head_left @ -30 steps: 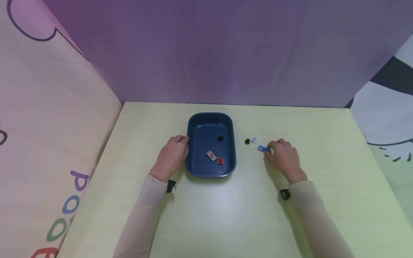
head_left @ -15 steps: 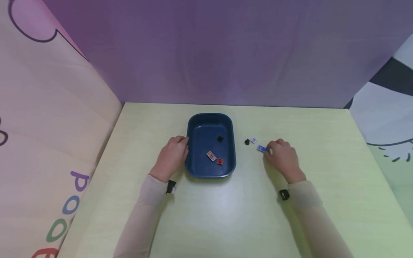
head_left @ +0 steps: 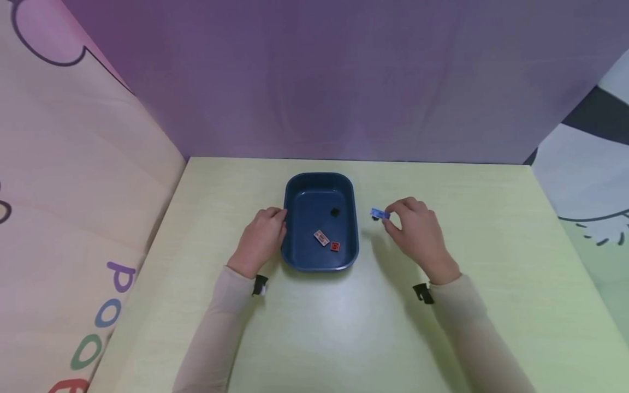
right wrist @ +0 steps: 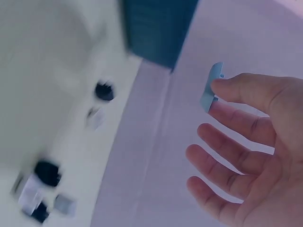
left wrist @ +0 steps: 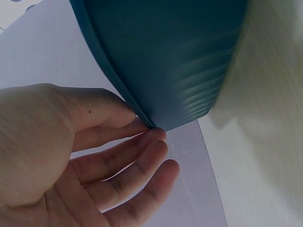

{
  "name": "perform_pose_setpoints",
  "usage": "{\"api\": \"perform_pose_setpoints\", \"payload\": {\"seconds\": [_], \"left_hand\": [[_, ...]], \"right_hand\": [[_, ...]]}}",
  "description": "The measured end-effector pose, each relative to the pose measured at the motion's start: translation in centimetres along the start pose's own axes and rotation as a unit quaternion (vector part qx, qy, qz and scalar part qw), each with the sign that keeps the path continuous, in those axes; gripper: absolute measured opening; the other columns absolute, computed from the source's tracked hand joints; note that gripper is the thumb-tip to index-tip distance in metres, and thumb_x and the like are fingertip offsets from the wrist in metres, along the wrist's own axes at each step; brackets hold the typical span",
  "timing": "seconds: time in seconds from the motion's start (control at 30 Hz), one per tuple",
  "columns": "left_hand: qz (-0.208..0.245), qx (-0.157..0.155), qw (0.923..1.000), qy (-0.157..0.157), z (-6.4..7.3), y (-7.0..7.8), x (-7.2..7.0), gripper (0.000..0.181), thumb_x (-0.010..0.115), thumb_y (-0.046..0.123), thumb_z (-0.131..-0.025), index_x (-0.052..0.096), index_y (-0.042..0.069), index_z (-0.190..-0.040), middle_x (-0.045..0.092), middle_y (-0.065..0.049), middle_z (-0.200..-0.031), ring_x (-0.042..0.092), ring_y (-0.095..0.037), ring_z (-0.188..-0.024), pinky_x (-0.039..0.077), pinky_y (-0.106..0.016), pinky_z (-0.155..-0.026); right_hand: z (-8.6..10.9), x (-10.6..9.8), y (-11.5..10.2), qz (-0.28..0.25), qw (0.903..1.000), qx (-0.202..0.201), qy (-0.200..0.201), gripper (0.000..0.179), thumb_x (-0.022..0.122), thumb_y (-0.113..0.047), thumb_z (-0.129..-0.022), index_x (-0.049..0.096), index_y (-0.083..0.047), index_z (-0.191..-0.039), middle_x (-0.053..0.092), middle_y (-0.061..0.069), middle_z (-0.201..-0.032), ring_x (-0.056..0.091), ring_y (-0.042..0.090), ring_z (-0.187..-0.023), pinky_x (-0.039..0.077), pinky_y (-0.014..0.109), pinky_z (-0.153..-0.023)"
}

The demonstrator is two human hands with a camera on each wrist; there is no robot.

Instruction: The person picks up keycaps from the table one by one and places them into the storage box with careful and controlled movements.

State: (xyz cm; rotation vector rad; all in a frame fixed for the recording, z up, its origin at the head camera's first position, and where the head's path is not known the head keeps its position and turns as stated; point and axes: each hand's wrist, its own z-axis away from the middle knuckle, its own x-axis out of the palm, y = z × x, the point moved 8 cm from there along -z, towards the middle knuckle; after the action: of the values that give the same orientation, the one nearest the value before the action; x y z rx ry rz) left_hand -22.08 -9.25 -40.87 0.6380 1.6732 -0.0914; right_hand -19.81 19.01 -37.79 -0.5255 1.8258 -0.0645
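Observation:
In the head view my left hand [head_left: 260,237] holds the left rim of a deep blue tray [head_left: 319,268]; the left wrist view shows thumb and index finger pinching that rim [left wrist: 124,90]. Between thumb and index finger, my right hand [head_left: 417,234] pinches a small light-blue toy brick piece [head_left: 378,213], raised over the table just right of the tray. Its other fingers are loosely spread in the right wrist view. Inside the tray lie a black piece [head_left: 334,212], a pale printed piece [head_left: 321,237] and a red square piece [head_left: 335,246].
Beneath the held piece, a black piece [right wrist: 104,91] and a white piece [right wrist: 95,118] lie on the table [head_left: 304,327]. Several more black and pale pieces [right wrist: 47,173] show blurred at lower left of the right wrist view. A purple wall [head_left: 314,82] stands behind the table.
My right hand has lifted the light-blue piece off the table and carried it left, nearer the tray. My left hand has stayed on the tray rim.

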Motion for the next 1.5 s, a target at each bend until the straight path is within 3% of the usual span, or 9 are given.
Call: {"api": "perform_pose_setpoints", "payload": {"seconds": [0.2, 0.43, 0.87, 1.2, 1.4, 1.5], "left_hand": [[-0.001, -0.002, 1.0, -0.001, 0.0, 0.0, -0.1, 0.034, 0.063, 0.004, -0.096, 0.062, -0.01, -0.127, 0.064, -0.024, -0.12, 0.061, -0.038, -0.106, 0.056, -0.044, -0.087], [0.003, -0.003, 1.0, -0.006, 0.0, 0.1, -0.1, 0.035, 0.063, 0.005, -0.096, 0.062, -0.01, -0.127, 0.063, -0.024, -0.121, 0.061, -0.038, -0.107, 0.056, -0.045, -0.087], [-0.001, 0.0, 1.0, 0.001, 0.0, 0.0, -0.1, 0.034, 0.063, 0.005, -0.096, 0.062, -0.01, -0.127, 0.064, -0.024, -0.12, 0.061, -0.038, -0.107, 0.056, -0.044, -0.087], [0.002, -0.005, 1.0, -0.006, -0.1, 0.0, 0.1, 0.034, 0.063, 0.004, -0.096, 0.062, -0.01, -0.127, 0.064, -0.024, -0.12, 0.061, -0.038, -0.107, 0.056, -0.044, -0.087], [0.001, -0.007, 0.9999, -0.007, 0.0, 0.0, 0.0, 0.034, 0.063, 0.005, -0.096, 0.062, -0.01, -0.127, 0.064, -0.024, -0.119, 0.062, -0.037, -0.107, 0.056, -0.044, -0.087], [0.001, -0.008, 0.9999, -0.008, 0.0, 0.0, 0.0, 0.035, 0.063, 0.005, -0.096, 0.062, -0.01, -0.128, 0.064, -0.024, -0.12, 0.062, -0.037, -0.107, 0.056, -0.044, -0.087]], "right_hand": [[-1.0, 0.8, -3.5, -0.008, 0.9991, -0.042, -0.004, 0.016, 0.077, -0.015, -0.087, 0.071, -0.004, -0.097, 0.065, 0.017, -0.103, 0.06, 0.035, -0.084, 0.052, 0.048, -0.066], [-1.5, 2.2, -6.1, 0.003, 0.9972, -0.07, -0.027, 0.019, 0.076, -0.019, -0.089, 0.073, -0.005, -0.1, 0.066, 0.016, -0.107, 0.062, 0.035, -0.091, 0.055, 0.049, -0.07], [-1.4, 3.5, -6.2, 0.004, 0.9969, -0.07, -0.035, 0.019, 0.076, -0.019, -0.089, 0.073, -0.005, -0.102, 0.066, 0.014, -0.106, 0.062, 0.034, -0.091, 0.054, 0.049, -0.073], [-0.8, 3.7, -4.2, -0.004, 0.9977, -0.028, -0.061, 0.025, 0.075, -0.021, -0.091, 0.072, -0.006, -0.11, 0.065, 0.015, -0.112, 0.06, 0.035, -0.097, 0.053, 0.05, -0.077], [-0.2, 2.4, -0.4, -0.007, 0.9991, -0.011, -0.039, 0.023, 0.073, -0.016, -0.091, 0.071, -0.002, -0.109, 0.065, 0.02, -0.11, 0.061, 0.04, -0.094, 0.052, 0.055, -0.073], [0.3, 1.9, 2.2, -0.002, 0.9987, 0.024, -0.045, 0.024, 0.071, -0.016, -0.092, 0.071, -0.001, -0.111, 0.064, 0.024, -0.114, 0.06, 0.044, -0.099, 0.05, 0.059, -0.075]]}}
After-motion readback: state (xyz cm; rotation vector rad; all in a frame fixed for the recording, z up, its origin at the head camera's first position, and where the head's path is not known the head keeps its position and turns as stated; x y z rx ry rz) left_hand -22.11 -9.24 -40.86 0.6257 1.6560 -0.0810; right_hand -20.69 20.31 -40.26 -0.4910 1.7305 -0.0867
